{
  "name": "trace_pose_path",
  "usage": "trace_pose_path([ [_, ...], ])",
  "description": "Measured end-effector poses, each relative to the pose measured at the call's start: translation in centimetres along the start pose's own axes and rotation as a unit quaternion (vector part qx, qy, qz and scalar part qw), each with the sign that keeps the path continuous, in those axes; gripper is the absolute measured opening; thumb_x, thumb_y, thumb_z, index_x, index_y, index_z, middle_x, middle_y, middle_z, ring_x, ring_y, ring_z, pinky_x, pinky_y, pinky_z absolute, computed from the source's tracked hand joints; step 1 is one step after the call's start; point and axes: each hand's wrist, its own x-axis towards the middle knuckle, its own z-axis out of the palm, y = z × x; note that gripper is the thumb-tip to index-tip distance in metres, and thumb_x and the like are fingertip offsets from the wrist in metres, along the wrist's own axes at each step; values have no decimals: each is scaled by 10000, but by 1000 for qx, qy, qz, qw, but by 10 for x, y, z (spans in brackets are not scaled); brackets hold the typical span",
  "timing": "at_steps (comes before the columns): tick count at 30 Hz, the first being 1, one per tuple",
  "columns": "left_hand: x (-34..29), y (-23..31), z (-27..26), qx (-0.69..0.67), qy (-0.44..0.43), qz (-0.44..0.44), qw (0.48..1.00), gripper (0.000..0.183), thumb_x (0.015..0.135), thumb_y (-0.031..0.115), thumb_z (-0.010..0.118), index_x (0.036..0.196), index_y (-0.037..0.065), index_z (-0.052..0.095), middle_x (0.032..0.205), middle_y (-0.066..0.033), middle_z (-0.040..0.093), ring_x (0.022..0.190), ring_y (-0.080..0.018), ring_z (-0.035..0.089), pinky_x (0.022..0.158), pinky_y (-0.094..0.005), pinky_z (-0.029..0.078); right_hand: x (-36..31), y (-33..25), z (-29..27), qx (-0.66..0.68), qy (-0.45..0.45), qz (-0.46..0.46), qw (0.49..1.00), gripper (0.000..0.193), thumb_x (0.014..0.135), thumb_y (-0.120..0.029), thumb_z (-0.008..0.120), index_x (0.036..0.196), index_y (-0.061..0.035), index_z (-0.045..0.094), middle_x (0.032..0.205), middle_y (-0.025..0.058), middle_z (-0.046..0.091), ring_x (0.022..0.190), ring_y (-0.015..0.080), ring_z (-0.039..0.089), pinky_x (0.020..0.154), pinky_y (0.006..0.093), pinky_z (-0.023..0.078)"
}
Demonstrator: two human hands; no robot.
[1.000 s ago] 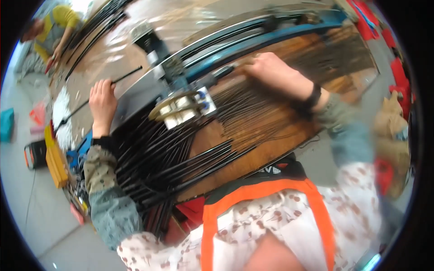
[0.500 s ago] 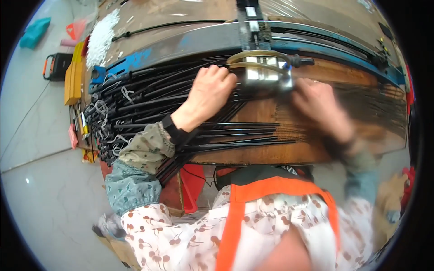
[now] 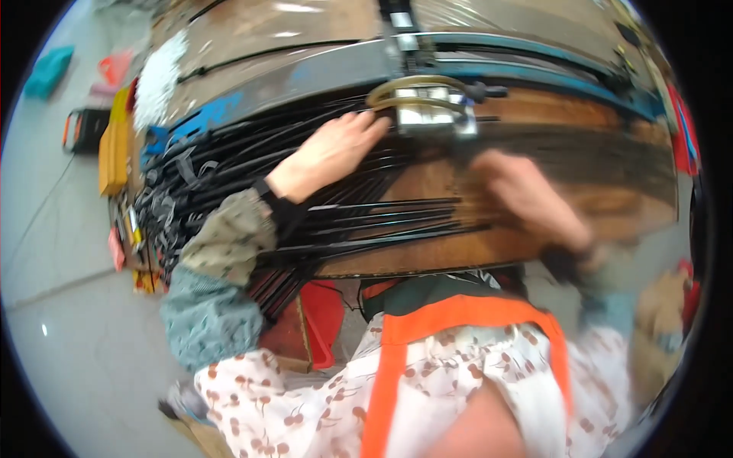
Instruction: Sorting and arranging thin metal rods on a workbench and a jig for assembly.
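Observation:
My left hand [image 3: 334, 150] lies over the black tubes, its bent fingers closed round one beside the metal clamp block [image 3: 435, 118]. A dark tube end [image 3: 489, 119] sticks out on the block's right side. My right hand [image 3: 527, 191], smeared by motion, is just below and to the right of the block, apart from it; whether it holds anything is hidden in the blur. Many long black tubes [image 3: 229, 156] with pale loops at their left ends are heaped under my left forearm. Several more tubes [image 3: 397, 217] point rightward across the wooden tabletop [image 3: 412, 263].
A blue metal rail [image 3: 534, 72] crosses behind the block, with yellowish hoses [image 3: 416, 82] looped over it. Blurred thin dark rods [image 3: 611, 153] lie at right. White small pieces [image 3: 162, 80] are piled at far left, near a yellow box [image 3: 114, 156]. Below the table stands a red bin [image 3: 322, 324].
The whole view has shifted, so the bench appears slightly further left and up. My right hand has come away from the block's right side, down toward me. My left hand stays beside the block.

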Motion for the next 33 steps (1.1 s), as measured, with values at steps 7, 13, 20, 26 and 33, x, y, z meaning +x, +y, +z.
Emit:
trace_pose_path([
  [7,-42,3,-40,102,-23,-87,991,373,983,326,600,1347,252,575,713,-65,607,590,-296,631,532,-399,517,6,36,16,-2,55,45,997,274,970,-187,603,1214,-69,647,926,175,717,839,327,711,760,392,555],
  [13,-70,43,-50,-42,27,-79,996,308,915,51,631,1219,43,581,836,-146,565,717,-357,615,583,-443,493,9,33,30,17,107,-29,994,232,926,-196,691,1092,-37,727,937,154,745,811,262,731,741,334,573],
  [20,-71,75,-49,-25,58,-141,988,298,948,208,655,1245,208,677,663,-100,589,554,-325,609,502,-436,478,3,24,29,136,160,14,978,223,919,-242,681,1007,-45,736,899,164,722,841,303,715,754,367,557],
  [26,-50,96,-55,-56,70,-120,989,377,919,187,702,1293,214,665,639,-84,547,523,-282,568,491,-405,450,-7,27,20,166,153,25,974,248,929,-262,683,1034,-45,737,920,149,731,856,290,713,770,351,546],
  [33,-36,100,-74,-25,25,-62,997,323,899,159,714,1221,158,688,644,-96,544,557,-294,576,507,-411,448,-26,34,-2,-162,130,-213,955,480,826,-87,677,1300,-54,613,873,79,677,836,275,612,680,369,541],
])
